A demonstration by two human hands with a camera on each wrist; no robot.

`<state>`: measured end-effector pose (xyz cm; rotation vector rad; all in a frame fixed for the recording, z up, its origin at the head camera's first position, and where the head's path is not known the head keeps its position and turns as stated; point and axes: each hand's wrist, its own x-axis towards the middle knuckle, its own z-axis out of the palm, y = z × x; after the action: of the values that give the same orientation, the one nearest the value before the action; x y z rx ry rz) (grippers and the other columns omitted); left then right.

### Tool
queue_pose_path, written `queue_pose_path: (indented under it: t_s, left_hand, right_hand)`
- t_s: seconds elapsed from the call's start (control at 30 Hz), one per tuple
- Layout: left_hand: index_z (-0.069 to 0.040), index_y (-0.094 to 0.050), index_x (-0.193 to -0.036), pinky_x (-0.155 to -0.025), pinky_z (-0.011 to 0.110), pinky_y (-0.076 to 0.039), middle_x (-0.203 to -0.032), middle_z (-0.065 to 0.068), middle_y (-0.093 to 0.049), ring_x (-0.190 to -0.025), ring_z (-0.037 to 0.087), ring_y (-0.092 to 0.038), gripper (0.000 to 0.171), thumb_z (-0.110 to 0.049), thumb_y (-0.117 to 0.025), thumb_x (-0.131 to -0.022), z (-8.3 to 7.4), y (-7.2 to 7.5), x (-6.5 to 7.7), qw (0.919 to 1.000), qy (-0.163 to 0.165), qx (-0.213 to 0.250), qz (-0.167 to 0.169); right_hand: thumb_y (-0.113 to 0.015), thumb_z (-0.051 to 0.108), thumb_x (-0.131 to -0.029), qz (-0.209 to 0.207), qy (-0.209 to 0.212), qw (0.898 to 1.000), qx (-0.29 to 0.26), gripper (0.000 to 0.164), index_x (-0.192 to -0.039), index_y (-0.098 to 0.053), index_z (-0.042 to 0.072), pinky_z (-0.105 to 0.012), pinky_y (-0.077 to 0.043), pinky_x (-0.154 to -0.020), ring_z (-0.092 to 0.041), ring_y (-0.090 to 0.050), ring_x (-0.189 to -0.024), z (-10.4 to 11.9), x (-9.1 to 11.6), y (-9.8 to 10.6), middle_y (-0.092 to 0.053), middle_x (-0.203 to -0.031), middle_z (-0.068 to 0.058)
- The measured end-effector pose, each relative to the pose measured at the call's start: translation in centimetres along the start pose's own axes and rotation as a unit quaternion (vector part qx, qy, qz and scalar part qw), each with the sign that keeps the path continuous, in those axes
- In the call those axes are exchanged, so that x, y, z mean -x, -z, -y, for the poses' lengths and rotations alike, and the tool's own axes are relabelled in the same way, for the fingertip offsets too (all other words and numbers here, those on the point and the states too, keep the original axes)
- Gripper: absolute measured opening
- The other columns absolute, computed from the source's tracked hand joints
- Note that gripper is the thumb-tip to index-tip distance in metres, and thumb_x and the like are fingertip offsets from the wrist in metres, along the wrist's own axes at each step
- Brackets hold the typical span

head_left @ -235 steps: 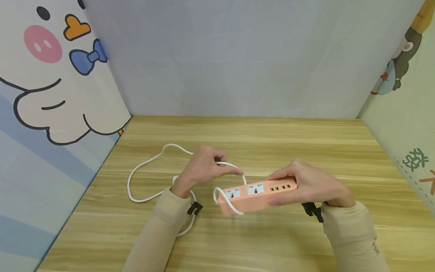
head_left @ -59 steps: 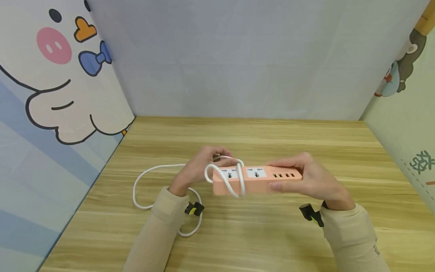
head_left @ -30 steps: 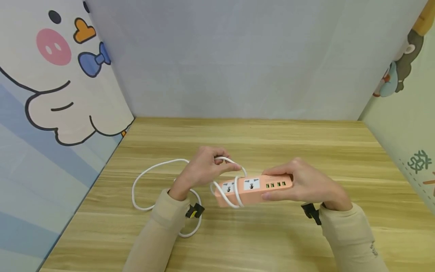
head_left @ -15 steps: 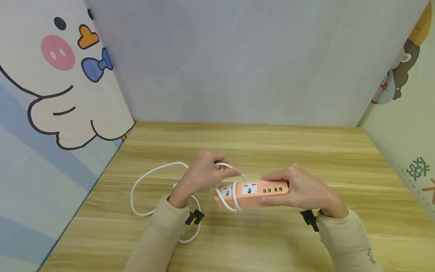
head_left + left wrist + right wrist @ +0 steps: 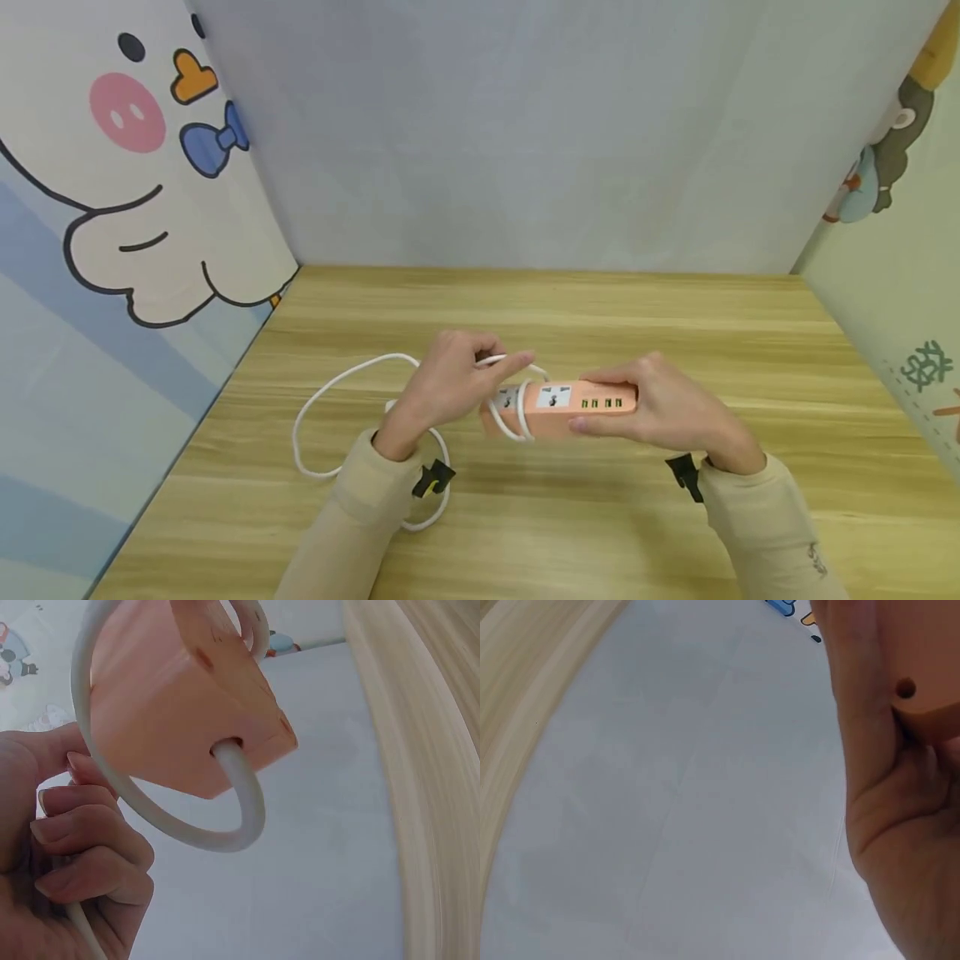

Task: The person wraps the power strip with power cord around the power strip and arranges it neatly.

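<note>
Power strip [image 5: 567,406] gripped by right hand [image 5: 671,412], left hand [image 5: 450,386] pinching cord [image 5: 330,387]

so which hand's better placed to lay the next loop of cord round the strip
The left hand, probably. It already pinches the white cord beside the wrapped end of the power strip, with slack lying on the table. The right hand grips the strip's other end, steadying it.

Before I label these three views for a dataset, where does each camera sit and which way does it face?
Head: looks forward and down at the table; both hands and sleeves show, holding the power strip.
Left wrist: by the left hand, looks at the power strip's end and white cord.
Right wrist: by the right hand, faces the wall.
All three show the strip.
</note>
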<state>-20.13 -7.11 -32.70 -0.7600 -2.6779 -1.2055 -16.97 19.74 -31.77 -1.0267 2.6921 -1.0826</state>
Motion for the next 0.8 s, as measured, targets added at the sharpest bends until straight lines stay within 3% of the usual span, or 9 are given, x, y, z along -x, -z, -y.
queue_pose_path:
  t_s: [0.33,0.5,0.8]
  left_hand:
    - [-0.016,-0.073,-0.078,-0.048,0.022,-0.031,-0.055,-0.005,-0.049,-0.048,0.006,-0.038,0.037,-0.035,-0.057,-0.104,-0.6,0.1,0.2,0.9987,-0.037,0.036,0.002]
    - [-0.015,-0.075,-0.082,-0.048,0.021,-0.030,-0.057,-0.005,-0.046,-0.050,0.006,-0.035,0.038,-0.030,-0.052,-0.107,-1.0,0.2,0.3,0.9973,-0.050,0.055,0.004]
    - [-0.014,-0.068,-0.077,-0.047,0.022,-0.030,-0.057,-0.005,-0.045,-0.049,0.006,-0.036,0.038,-0.028,-0.050,-0.108,-1.3,0.4,0.4,0.9954,-0.055,0.078,0.007]
  right_hand:
    - [-0.081,0.035,-0.087,-0.069,-0.066,0.995,0.004,0.043,-0.118,-0.074,0.008,-0.026,-0.053,-0.057,-0.008,-0.061,-0.060,-0.5,-0.2,0.2,-0.073,-0.082,0.004]
    - [-0.081,0.040,-0.086,-0.112,-0.094,0.989,0.008,0.044,-0.119,-0.074,0.012,-0.026,-0.049,-0.054,-0.011,-0.059,-0.058,-0.2,-0.3,0.1,-0.072,-0.078,0.004]
    - [-0.081,0.036,-0.087,-0.144,-0.082,0.986,0.020,0.041,-0.120,-0.073,0.013,-0.026,-0.047,-0.052,-0.010,-0.057,-0.056,-0.1,-0.4,0.1,-0.072,-0.077,0.004]
